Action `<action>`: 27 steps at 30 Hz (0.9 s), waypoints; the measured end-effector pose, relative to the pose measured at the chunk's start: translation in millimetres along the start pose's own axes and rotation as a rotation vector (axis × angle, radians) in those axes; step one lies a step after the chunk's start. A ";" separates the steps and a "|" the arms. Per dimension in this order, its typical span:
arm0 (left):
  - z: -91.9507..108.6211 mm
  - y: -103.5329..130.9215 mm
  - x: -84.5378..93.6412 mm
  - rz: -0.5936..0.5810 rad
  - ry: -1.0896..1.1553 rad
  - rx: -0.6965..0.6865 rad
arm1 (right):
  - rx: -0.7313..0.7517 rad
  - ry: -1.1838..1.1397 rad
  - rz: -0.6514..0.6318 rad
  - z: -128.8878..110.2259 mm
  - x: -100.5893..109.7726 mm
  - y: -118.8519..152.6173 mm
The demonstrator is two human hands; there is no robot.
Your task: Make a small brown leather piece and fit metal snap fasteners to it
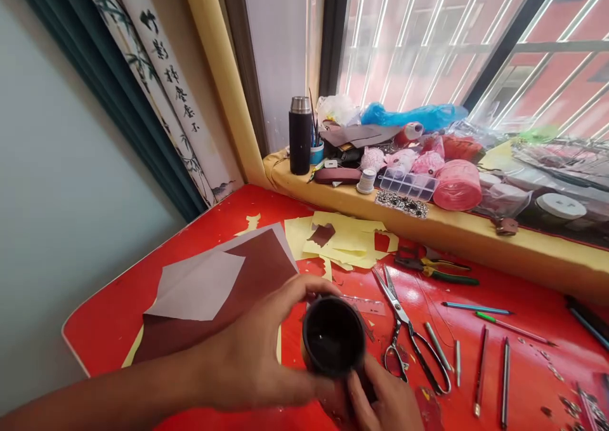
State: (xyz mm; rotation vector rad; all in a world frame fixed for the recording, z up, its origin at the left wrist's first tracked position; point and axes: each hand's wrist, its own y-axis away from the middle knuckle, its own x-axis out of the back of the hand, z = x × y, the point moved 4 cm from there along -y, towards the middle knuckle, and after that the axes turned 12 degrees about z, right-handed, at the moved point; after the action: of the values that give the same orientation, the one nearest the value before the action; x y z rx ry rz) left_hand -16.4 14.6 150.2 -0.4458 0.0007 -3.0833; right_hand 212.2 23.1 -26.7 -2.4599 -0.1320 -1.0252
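A dark round cup (pixel 333 337) is held up near the bottom middle, its open mouth facing me and its inside black. My left hand (pixel 266 336) curves around its left side, fingers at the far rim and thumb along the near side; the thumb is slightly blurred. At the cup's lower right, my right hand (pixel 387 396) grips it with thumb and fingers, partly cut off by the bottom edge. Brown sheet material (pixel 266 259) with a greyish underside lies folded left of the cup. Large scissors (pixel 402 320) rest open just to the right.
Yellow paper scraps (pixel 352 240) lie behind the cup on the red table (pixel 118 298). Pliers (pixel 438 269), pencils (pixel 480 371) and small metal bits (pixel 568 409) are on the right. A black thermos (pixel 299 136) and a plastic compartment box (pixel 409 183) stand on the cluttered windowsill.
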 end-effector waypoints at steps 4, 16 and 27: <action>-52.9 -30.3 11.4 0.151 0.029 0.042 | 0.019 -0.102 -0.054 3.3 -5.9 -5.0; -80.4 -63.0 23.5 0.306 -0.099 -0.033 | 0.052 -0.122 -0.051 -3.9 4.0 -12.1; 13.1 -23.3 20.8 0.199 -0.154 -0.340 | -0.019 -0.061 -0.111 -11.6 7.4 -18.2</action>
State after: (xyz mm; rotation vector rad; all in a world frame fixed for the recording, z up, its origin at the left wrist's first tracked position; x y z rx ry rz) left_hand -33.3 37.4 168.8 -0.6482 0.5379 -2.8465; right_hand 205.2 33.3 -7.4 -2.5262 -0.2823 -1.0010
